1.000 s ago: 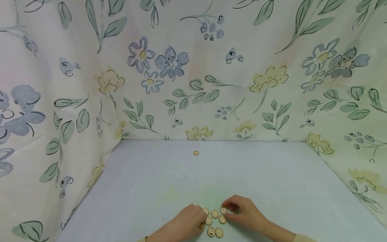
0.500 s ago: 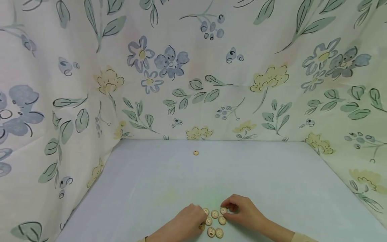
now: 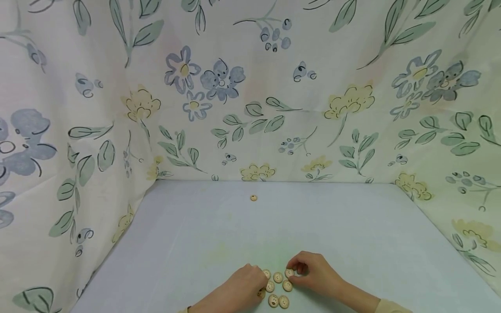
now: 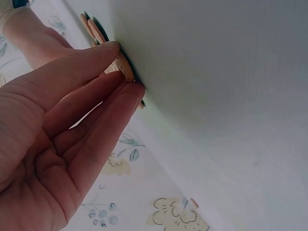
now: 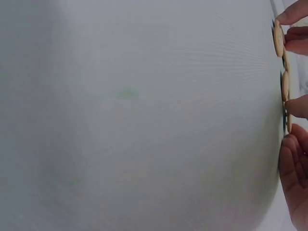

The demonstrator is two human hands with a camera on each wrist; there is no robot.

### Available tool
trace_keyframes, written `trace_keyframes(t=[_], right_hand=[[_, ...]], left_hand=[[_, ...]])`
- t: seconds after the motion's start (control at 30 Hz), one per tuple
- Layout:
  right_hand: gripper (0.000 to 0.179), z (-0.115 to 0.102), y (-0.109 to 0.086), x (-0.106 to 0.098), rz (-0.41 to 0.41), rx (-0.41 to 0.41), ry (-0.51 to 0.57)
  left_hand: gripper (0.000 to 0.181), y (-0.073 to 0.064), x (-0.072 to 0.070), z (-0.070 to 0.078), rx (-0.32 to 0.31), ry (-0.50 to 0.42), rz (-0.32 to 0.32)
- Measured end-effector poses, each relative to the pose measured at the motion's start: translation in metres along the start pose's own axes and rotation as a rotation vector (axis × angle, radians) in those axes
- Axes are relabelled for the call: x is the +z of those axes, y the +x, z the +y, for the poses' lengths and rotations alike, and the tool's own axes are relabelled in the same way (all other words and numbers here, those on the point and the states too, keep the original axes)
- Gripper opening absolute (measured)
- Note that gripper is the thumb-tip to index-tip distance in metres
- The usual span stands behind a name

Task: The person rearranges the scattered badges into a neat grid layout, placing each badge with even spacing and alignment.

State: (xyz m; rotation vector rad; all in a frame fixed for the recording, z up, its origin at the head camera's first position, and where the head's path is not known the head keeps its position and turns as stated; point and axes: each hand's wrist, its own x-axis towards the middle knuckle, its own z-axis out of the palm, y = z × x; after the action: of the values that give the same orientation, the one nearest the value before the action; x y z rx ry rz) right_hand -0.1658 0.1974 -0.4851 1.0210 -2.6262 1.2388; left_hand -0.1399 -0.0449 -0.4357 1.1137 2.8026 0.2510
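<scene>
My left hand (image 3: pixel 244 284) pinches a round wooden button (image 3: pixel 261 294) at the left of a small group near the table's front. In the left wrist view the thumb and fingertips grip a pale wooden button (image 4: pixel 125 68) on its edge, close to the white surface. Across the group, my right hand (image 3: pixel 315 273) pinches another wooden button (image 3: pixel 289 272) between thumb and index finger. Several similar buttons lie flat between the hands, among them a middle button (image 3: pixel 278 277) and a front button (image 3: pixel 283 301). In the right wrist view, fingers (image 5: pixel 296 12) and button edges appear only at the right border.
One lone button (image 3: pixel 253 198) lies at the back of the white table (image 3: pixel 332 217). Floral cloth (image 3: pixel 250 143) hangs behind the table and along both its sides.
</scene>
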Motion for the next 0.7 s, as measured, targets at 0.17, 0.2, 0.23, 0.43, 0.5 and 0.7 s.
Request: trace_keyframes(t=[0.17,0.2,0.23,0.43,0.5,0.7], right_hand=[[0.015,-0.0011,0.0014,-0.001,-0.014,0.045,0.015],[0.015,-0.0009,0.0019,-0.001,-0.017,0.053,0.016],[0.015,-0.0009,0.0024,-0.001,-0.021,0.06,0.017],[0.015,-0.0009,0.0046,-0.0017,-0.04,0.101,0.028],[0.015,-0.0018,0.0048,-0.0026,-0.042,0.098,0.032],[0.014,-0.0025,0.0042,-0.0044,-0.05,0.073,0.035]], left_hand=[[0.032,-0.0002,0.0001,-0.0001,0.0,0.0,0.0],[0.032,-0.0003,0.0,-0.0001,-0.001,-0.002,-0.002],[0.032,-0.0005,-0.0001,-0.0002,-0.002,-0.003,-0.004],[0.032,-0.0008,-0.0003,-0.0011,0.005,0.009,-0.004],[0.033,-0.0009,-0.0003,-0.0012,0.007,0.012,-0.002],[0.031,-0.0019,-0.0002,-0.0004,0.002,-0.021,-0.001]])
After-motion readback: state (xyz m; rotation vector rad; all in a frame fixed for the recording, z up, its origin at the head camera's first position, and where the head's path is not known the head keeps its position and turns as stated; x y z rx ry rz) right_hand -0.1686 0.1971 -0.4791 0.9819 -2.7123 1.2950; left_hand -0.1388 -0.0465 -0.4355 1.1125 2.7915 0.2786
